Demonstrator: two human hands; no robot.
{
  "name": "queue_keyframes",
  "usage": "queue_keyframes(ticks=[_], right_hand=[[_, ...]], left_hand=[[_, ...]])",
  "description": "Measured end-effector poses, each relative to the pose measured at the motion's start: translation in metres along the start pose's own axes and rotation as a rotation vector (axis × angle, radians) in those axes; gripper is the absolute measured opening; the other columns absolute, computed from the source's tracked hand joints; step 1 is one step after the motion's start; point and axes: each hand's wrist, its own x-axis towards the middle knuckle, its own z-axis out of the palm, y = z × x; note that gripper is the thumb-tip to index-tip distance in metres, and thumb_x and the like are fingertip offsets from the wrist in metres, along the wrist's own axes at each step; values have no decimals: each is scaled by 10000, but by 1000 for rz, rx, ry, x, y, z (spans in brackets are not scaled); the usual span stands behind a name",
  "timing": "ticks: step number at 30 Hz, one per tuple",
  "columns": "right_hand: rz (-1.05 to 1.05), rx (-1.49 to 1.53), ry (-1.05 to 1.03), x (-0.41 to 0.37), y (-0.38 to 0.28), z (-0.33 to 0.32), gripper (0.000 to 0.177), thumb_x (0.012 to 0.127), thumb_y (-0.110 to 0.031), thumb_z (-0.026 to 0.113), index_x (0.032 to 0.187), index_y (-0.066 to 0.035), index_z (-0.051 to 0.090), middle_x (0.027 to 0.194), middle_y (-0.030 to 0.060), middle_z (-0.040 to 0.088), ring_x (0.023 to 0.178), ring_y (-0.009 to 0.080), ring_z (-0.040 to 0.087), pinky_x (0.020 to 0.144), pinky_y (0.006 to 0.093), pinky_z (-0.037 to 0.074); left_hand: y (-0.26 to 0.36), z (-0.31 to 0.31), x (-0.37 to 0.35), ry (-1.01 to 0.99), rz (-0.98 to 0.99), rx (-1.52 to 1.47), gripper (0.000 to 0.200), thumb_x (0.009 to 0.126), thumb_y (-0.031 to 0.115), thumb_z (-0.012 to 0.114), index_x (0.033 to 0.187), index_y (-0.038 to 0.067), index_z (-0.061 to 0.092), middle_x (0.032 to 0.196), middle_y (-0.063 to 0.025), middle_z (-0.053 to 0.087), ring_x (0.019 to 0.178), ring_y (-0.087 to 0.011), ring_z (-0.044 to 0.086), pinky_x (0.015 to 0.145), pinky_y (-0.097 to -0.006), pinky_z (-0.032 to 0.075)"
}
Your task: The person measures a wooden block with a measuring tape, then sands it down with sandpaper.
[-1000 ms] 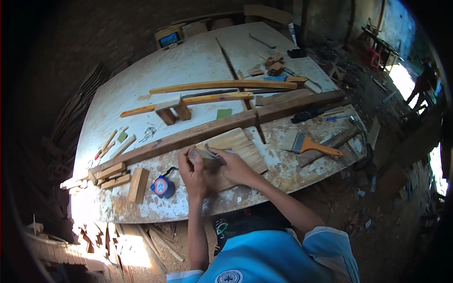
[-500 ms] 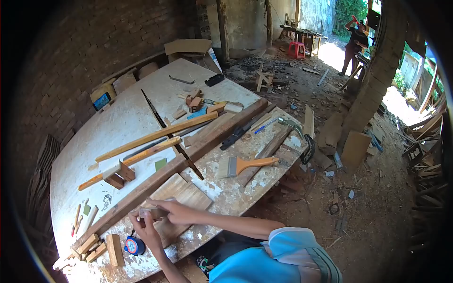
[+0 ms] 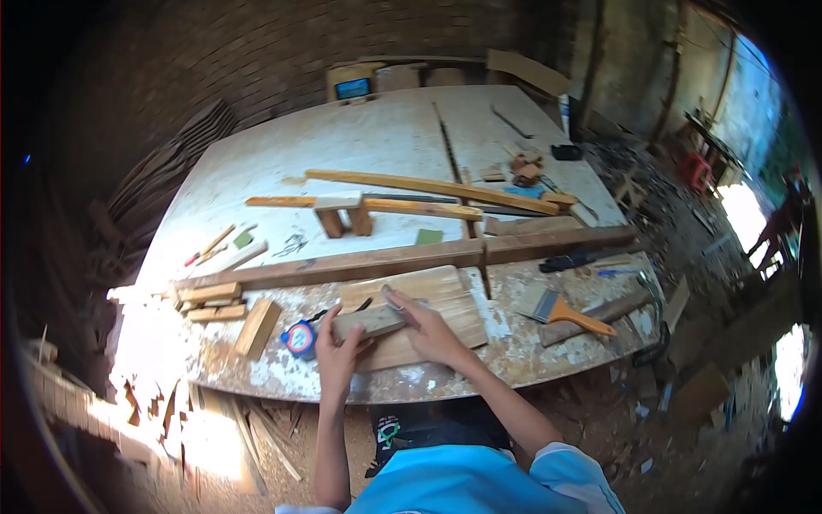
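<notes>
My left hand [image 3: 336, 353] grips one end of a small wooden block [image 3: 377, 320], thumb on the near side and fingers behind. At the block's other end is my right hand [image 3: 432, 336], its fingers closed around a thin greyish piece that is too blurred to name. Both hands are above a wide, pale wooden board [image 3: 462, 313] lying on the worktable [image 3: 411, 390]. Just left of my left hand sits a blue tape measure [image 3: 299, 339] with a black strap.
A long wooden beam [image 3: 402, 259] crosses the table behind the board. Rightward lie a paintbrush [image 3: 572, 315] and a hammer [image 3: 655, 300]. Small wood blocks [image 3: 257, 328] are at the left. Farther back are wooden strips [image 3: 428, 188] and a small U-shaped wooden piece [image 3: 340, 210].
My view has swung left, bringing the table to the centre. The wooden block now shows more plainly between my hands, and my right hand has shifted to its right end.
</notes>
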Motion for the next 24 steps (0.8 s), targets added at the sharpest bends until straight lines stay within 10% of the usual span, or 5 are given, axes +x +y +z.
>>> queue_keyframes(ticks=[9,24], right_hand=[[-66,-54,28,7,-43,-2,732,652,138,337,1360,-48,337,1397,223,318,1326,322,257,1080,354,240],[-73,-246,-100,14,-57,-8,729,643,143,348,1336,-79,392,1390,185,342,1320,319,263,1096,374,212]], left_hand=[[39,34,10,-113,422,695,339,725,148,698,987,-33,582,713,-170,631,624,-260,634,584,-316,478],[40,30,3,-70,382,583,281,721,120,666,917,-57,571,734,-185,631,670,-268,643,608,-334,478]])
